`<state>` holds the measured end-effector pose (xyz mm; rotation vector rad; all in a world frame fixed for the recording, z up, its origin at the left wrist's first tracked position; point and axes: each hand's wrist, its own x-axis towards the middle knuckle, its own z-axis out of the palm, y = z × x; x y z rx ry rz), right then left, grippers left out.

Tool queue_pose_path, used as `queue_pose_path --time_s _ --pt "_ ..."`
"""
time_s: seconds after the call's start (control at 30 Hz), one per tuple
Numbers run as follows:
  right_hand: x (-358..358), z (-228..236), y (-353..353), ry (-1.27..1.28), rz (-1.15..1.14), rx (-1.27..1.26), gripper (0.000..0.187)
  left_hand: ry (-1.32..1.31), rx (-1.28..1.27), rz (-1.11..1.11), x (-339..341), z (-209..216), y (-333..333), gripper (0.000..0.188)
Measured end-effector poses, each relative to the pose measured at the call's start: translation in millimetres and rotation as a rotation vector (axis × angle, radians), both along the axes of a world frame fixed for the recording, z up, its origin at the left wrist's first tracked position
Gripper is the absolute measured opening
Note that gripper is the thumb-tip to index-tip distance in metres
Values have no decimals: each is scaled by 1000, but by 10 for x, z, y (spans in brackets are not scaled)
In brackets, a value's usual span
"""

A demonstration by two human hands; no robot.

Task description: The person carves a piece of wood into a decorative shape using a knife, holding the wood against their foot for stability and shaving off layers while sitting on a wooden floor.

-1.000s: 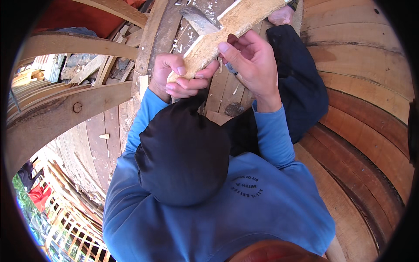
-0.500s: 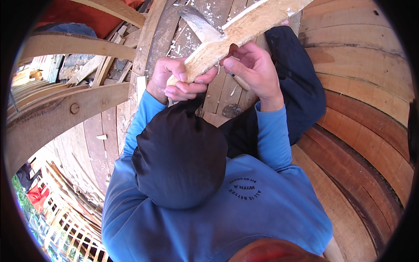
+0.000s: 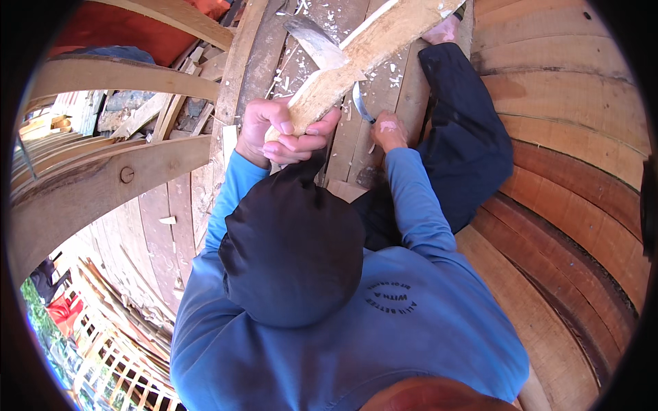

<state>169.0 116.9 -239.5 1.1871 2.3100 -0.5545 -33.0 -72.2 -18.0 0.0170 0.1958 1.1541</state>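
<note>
My left hand (image 3: 259, 127) is closed round the near end of a long, pale wooden piece (image 3: 391, 41) that slants up to the right. A grey metal blade (image 3: 315, 42), wide and tapering, lies against the left side of this wood; I cannot tell whether it is fixed to it. Just right of the wood, my right hand (image 3: 389, 131) is closed on a curved knife (image 3: 360, 103). Its hooked, shiny blade points up toward the wood's edge, and the grip is mostly hidden in my fist.
White shavings (image 3: 394, 75) are scattered over the plank floor (image 3: 346, 140). Dark trousers (image 3: 466, 130) cover a bent leg at the right, with a bare foot (image 3: 444, 31) beyond. Curved planks (image 3: 569, 103) form a wall on the right. Heavy wooden ribs (image 3: 116, 171) stand at the left.
My right hand has moved down and right from the wood's edge, and the curved blade now shows in its grip. My left hand keeps its hold on the wood.
</note>
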Motion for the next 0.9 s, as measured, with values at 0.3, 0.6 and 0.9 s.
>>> queue_pose_path --time_s 0.3,0.6,0.9 --pt "-46 741 -44 293 -394 -656 28 141 90 149 57 -85 1 36" --pt "173 1463 -28 1080 -536 -730 67 981 -50 509 198 -68 120 38" --pt "227 1983 -11 1076 -123 -613 55 1104 -195 647 238 -46 141 30"
